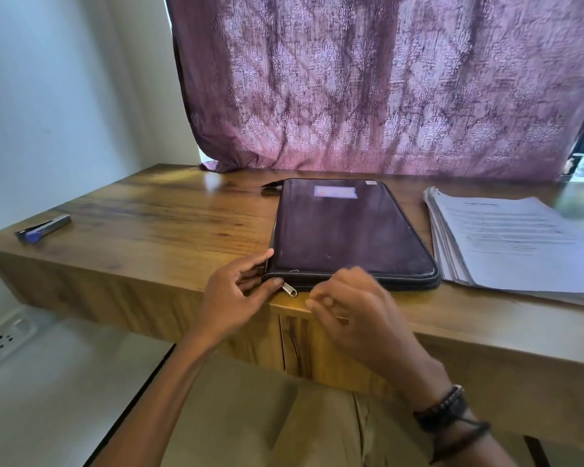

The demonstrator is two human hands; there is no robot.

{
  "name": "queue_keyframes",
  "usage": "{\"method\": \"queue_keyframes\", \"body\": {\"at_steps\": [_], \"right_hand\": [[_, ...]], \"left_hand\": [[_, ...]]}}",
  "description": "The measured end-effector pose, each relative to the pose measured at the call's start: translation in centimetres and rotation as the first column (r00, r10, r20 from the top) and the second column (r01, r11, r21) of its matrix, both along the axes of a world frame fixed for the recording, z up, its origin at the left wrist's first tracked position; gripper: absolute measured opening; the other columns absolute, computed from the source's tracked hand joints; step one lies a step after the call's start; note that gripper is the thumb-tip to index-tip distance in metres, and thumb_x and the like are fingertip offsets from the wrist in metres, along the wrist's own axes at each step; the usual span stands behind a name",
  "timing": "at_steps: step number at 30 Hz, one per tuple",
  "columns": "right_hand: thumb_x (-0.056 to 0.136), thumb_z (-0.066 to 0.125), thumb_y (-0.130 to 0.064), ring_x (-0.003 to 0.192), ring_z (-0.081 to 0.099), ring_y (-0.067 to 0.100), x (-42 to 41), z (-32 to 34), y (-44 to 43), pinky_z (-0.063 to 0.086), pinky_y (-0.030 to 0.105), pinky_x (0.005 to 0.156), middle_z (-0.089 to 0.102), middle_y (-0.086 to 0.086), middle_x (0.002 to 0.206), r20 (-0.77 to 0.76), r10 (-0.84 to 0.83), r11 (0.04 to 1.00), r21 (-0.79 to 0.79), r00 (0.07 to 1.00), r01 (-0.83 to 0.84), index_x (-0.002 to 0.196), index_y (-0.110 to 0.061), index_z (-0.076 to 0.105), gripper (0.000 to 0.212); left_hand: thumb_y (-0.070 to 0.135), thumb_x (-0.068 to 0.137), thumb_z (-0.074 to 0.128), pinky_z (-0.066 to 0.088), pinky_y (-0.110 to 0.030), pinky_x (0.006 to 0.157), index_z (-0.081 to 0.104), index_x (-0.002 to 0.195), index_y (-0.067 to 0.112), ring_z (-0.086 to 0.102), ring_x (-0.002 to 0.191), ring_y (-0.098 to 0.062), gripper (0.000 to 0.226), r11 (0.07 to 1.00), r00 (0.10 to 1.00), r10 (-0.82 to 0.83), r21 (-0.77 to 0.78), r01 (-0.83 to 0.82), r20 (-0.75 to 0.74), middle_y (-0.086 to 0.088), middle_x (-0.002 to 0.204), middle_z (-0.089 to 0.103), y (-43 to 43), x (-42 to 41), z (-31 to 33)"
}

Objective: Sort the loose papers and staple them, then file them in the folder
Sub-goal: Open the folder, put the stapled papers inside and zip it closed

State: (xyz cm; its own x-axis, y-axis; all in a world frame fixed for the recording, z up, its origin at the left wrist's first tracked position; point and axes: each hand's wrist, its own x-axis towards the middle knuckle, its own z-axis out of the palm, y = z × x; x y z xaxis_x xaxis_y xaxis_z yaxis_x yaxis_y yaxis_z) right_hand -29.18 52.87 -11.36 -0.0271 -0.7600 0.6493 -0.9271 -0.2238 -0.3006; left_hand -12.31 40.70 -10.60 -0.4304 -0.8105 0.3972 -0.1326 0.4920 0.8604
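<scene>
Gripping folder (344, 230) corner in left hand (236, 294), pinch zipper pull (289, 290) with loosely curled, empty right hand (354, 308); draw steadily.

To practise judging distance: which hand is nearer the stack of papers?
Right. The right hand is at the folder's near edge, left of the stack of papers; the left hand holds the folder's near-left corner, farther away.
</scene>
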Motion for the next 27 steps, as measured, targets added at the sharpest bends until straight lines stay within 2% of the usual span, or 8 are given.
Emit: {"method": "queue_keyframes", "body": {"at_steps": [4,8,13,17,23,25,27], "right_hand": [[0.089,0.064,-0.034,0.077,0.055,0.012,2.4,-1.3,-1.3,0.052,0.031,0.069,0.059,-0.005,0.085,0.080,-0.138,0.990,-0.011,0.987,0.139,0.102,-0.014,0.070,0.025],[0.087,0.066,-0.035,0.071,0.055,0.014,4.3,-0.9,-2.3,0.051,0.036,0.063,0.057,-0.005,0.077,0.146,-0.254,0.967,0.008,0.956,0.255,0.085,-0.017,0.070,0.019],[0.089,0.061,-0.036,0.068,0.053,0.012,5.4,-0.9,-3.0,0.043,0.033,0.063,0.056,-0.010,0.073,0.175,-0.338,0.939,0.005,0.925,0.343,0.080,-0.025,0.069,0.017],[0.091,0.063,-0.026,0.062,0.044,0.009,5.3,-1.1,-2.8,0.039,0.029,0.057,0.048,-0.011,0.068,0.194,-0.334,0.937,-0.038,0.922,0.348,0.074,-0.023,0.065,0.017],[0.092,0.062,-0.021,0.074,0.048,0.011,4.7,-1.8,-1.8,0.046,0.030,0.061,0.056,-0.007,0.082,0.263,-0.265,0.951,-0.087,0.928,0.296,0.087,-0.019,0.068,0.008],[0.093,0.061,-0.021,0.076,0.051,0.012,4.4,-1.9,-1.7,0.047,0.031,0.064,0.059,-0.006,0.084,0.252,-0.240,0.959,-0.089,0.937,0.270,0.090,-0.019,0.068,0.008],[0.094,0.059,-0.020,0.076,0.053,0.014,4.1,-1.8,-1.7,0.048,0.034,0.065,0.061,-0.005,0.084,0.231,-0.222,0.964,-0.091,0.947,0.248,0.090,-0.018,0.067,0.009]], "left_hand": [[0.000,0.083,0.069,0.042,-0.007,0.093,0.057,0.129,0.014,0.056,0.117,0.003,0.050,0.997,0.997,-0.058,-0.052,0.061,0.057,0.002,0.130,0.060,-0.3,0.6,-0.3],[-0.004,0.084,0.066,0.043,-0.009,0.094,0.057,0.129,0.011,0.055,0.120,-0.002,0.048,0.994,0.996,-0.063,-0.083,0.068,0.059,-0.001,0.129,0.060,-0.6,0.7,-0.7],[-0.005,0.083,0.066,0.042,-0.006,0.092,0.058,0.126,0.012,0.055,0.117,0.004,0.047,0.991,0.997,-0.066,-0.111,0.070,0.033,0.002,0.125,0.061,-0.6,0.6,-0.9],[-0.002,0.084,0.066,0.043,-0.008,0.093,0.058,0.127,0.011,0.055,0.118,0.004,0.046,0.987,0.997,-0.069,-0.141,0.072,0.032,0.006,0.124,0.060,-0.5,0.6,-1.1],[0.018,0.085,0.071,0.041,-0.009,0.097,0.062,0.126,0.015,0.051,0.121,0.006,0.042,0.963,0.998,0.001,-0.268,0.018,0.069,0.006,0.130,0.059,0.1,0.2,-1.4],[0.024,0.086,0.068,0.041,-0.015,0.102,0.062,0.127,0.017,0.050,0.124,0.003,0.042,0.928,0.992,0.085,-0.369,-0.046,0.088,0.007,0.132,0.059,0.5,-0.2,-1.8],[0.018,0.085,0.068,0.044,-0.023,0.104,0.063,0.126,0.018,0.053,0.123,0.000,0.041,0.909,0.986,0.153,-0.401,-0.116,0.062,0.005,0.130,0.061,0.9,-0.7,-2.1]]}}
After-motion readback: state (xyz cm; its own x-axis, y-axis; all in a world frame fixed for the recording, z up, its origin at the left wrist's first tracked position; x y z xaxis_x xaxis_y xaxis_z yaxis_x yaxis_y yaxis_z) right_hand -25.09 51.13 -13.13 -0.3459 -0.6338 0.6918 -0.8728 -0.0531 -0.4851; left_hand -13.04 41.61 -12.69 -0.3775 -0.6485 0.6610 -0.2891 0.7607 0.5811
